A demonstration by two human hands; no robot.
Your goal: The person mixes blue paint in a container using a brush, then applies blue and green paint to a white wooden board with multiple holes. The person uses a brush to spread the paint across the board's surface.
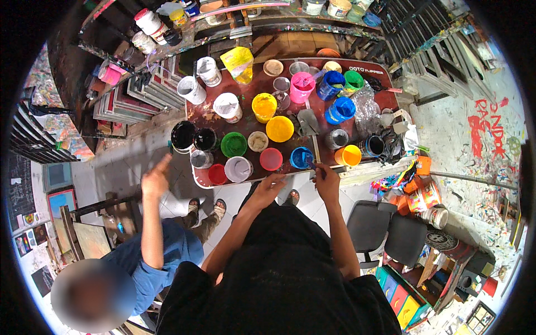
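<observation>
My right hand (326, 181) grips the handle of a paint-smeared stirring tool (310, 162). Its far end sits in a tub of blue paint (300, 155) near the front edge of the dark red table (289, 144). Just off that edge, my left hand (267, 191) has its fingers extended and nothing visible in it. Closest to it is a tub of pinkish-red paint (271, 159). A white tub with pale lilac contents (238, 169) and a tub of green paint (233, 145) stand farther left. Behind the blue tub is a tub of yellow paint (279, 129).
A co-worker's hand (155, 180) reaches towards a tub of black paint (184, 136) at the table's left corner. Orange paint (348, 155) stands right of my right hand. Crumpled clear plastic (367, 109) lies behind it. Office chairs (370, 224) stand at my right.
</observation>
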